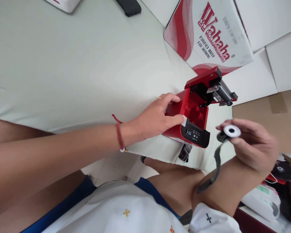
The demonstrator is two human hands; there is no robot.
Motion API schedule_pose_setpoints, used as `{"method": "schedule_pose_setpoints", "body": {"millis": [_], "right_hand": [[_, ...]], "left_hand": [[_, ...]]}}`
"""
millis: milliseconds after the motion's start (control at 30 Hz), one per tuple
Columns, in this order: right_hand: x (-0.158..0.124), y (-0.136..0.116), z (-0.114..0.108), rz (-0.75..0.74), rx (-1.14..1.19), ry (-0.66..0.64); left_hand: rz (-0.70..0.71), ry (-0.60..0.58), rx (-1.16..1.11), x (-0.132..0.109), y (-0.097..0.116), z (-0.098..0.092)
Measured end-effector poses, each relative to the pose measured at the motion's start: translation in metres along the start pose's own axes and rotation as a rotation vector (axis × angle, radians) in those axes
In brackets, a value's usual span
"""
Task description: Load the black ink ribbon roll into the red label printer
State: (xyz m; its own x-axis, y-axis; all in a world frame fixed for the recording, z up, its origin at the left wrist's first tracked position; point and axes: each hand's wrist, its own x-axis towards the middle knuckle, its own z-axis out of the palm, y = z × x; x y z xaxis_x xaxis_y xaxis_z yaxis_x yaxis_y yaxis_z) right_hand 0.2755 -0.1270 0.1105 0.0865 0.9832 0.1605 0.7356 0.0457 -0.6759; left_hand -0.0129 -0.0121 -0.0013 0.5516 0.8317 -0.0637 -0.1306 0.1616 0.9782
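A small red label printer (195, 118) with a black control panel stands on the pale table (75, 64), its lid (210, 79) swung open over an empty roll bay. My left hand (157, 118) grips the printer's near side, thumb on the front and fingers over the top edge. To the right, my right hand (253, 145) pinches a small white paper roll (231, 131) end-on, level with the printer's front. A dark strap (214, 165) hangs down from that hand.
A red and white Wahaha water carton (208, 32) lies just behind the printer, with white boxes (281, 48) around it. A black phone (129, 7) lies at the table's far edge. Bags and a dark spool (282, 170) sit at lower right.
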Motion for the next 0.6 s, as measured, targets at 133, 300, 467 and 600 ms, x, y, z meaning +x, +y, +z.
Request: {"method": "schedule_pose_setpoints", "body": {"millis": [133, 300, 467, 600], "right_hand": [[0.024, -0.026, 0.053, -0.04, -0.125, -0.085], [0.05, -0.034, 0.073, -0.163, -0.365, -0.215], [0.06, -0.029, 0.08, -0.115, -0.323, -0.316], [0.062, -0.025, 0.086, -0.064, -0.249, -0.217]], "left_hand": [[0.012, 0.009, -0.008, 0.002, -0.001, 0.002], [0.035, 0.027, -0.012, 0.003, -0.004, 0.004], [0.038, 0.035, -0.017, 0.002, -0.005, 0.005], [0.036, 0.039, -0.016, 0.003, -0.005, 0.005]]}}
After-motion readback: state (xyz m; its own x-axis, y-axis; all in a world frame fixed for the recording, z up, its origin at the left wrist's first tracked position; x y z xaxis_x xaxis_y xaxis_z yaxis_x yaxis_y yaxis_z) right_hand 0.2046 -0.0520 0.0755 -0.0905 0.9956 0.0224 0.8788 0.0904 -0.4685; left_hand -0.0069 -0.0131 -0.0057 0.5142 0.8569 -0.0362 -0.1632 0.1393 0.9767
